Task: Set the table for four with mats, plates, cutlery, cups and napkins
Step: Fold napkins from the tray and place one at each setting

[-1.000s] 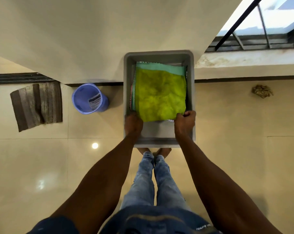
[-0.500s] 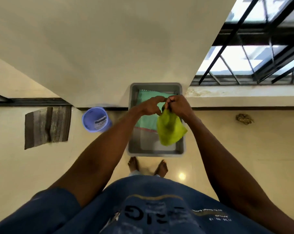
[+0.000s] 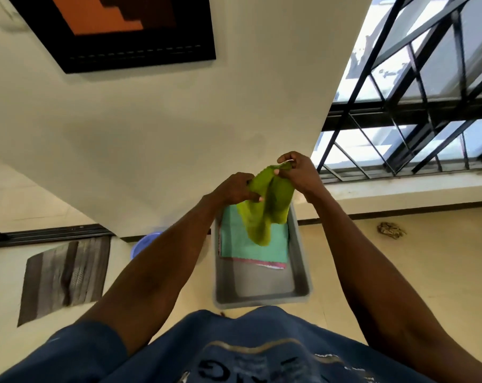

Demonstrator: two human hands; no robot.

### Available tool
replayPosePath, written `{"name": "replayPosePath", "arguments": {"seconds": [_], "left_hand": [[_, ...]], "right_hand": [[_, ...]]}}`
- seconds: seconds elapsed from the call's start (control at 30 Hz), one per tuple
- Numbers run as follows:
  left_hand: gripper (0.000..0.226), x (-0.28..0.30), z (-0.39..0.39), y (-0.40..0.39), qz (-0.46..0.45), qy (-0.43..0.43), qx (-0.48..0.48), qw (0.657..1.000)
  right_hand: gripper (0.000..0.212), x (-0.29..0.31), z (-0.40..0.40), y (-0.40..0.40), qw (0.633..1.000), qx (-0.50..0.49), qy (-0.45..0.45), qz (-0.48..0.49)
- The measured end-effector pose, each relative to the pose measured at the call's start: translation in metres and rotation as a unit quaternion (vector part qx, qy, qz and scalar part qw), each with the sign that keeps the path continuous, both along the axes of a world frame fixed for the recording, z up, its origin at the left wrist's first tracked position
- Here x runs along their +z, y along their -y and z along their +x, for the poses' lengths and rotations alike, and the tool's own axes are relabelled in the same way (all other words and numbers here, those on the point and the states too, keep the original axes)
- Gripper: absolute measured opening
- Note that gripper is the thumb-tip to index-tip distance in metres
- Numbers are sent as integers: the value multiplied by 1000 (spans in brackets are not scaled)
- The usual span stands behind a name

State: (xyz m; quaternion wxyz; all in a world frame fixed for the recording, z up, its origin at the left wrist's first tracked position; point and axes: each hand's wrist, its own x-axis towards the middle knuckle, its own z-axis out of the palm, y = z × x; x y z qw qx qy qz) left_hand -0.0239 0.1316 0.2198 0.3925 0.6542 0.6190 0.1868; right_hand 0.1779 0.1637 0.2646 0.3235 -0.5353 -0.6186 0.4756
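Green cloth: a yellow-green cloth [image 3: 264,208] is hanging in the air directly above the far half of the grey tub [image 3: 299,286], bunched at its top and drooping to a point.
Right grip: the right hand [image 3: 296,172] is pinching the cloth's top edge between thumb and curled fingers, above the tub's far right corner.
Left grip: the left hand [image 3: 234,189] is gripping the cloth's left side with fingers curled round the fabric, a little lower than the right hand and just beside it.
Tub contents: a teal cloth [image 3: 234,239] is lying flat in the tub's far half under the hanging one, with pink and white edges of further cloths [image 3: 270,264] peeking out on its near side.
Tub: it is sitting on the cream tiled floor [image 3: 386,272], its far end against the wall.
In the way: the left forearm is crossing over the tub's left rim.
Around the tub: a blue bucket [image 3: 144,243] is standing left of it, partly hidden by that forearm; a striped grey mat [image 3: 64,276] is lying further left; a crumpled brownish rag [image 3: 390,230] is lying well to the right.
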Motion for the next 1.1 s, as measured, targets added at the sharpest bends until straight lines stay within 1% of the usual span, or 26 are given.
{"name": "replayPosePath", "arguments": {"seconds": [0.07,0.17,0.27,0.37,0.43,0.5,0.57,0.63,0.73,0.83,0.93,0.97,1.03,1.1], "left_hand": [[55,2,-12,-4,7,-26,-8,1000],[41,7,-34,-11,17,-38,16,999],[19,11,-55,-21,32,-48,39,998],[16,14,-70,-28,59,-56,92,992],[10,15,-75,-28,86,-50,120,988],[12,15,-78,-28,108,-41,146,983],[22,13,-81,-28,134,-35,166,976],[25,11,-84,-27,156,-35,192,968],[32,10,-83,-24,185,-16,231,955],[23,10,-80,-20,199,21,252,947],[6,12,-78,-15,164,94,271,944],[6,9,-77,-13,147,109,275,944],[19,0,-76,-8,110,135,290,941],[27,-11,-74,-2,68,184,319,927]], "right_hand": [[24,-3,0,-7,999,-49,8,20],[13,-10,2,-17,993,-115,26,27],[9,-16,6,-18,983,-176,39,34],[4,-21,8,-19,976,-210,35,39],[5,-22,6,-19,973,-225,33,39],[6,-24,3,-19,968,-248,31,40],[6,-24,2,-18,959,-280,22,39],[7,-24,3,-17,950,-310,5,38],[12,-25,5,-17,943,-330,-2,44],[11,-28,6,-16,942,-332,2,41],[14,-35,9,-13,941,-338,13,20],[16,-37,9,-10,941,-337,17,6],[18,-45,10,-6,941,-337,24,-19],[19,-53,10,1,939,-340,30,-45]]}}
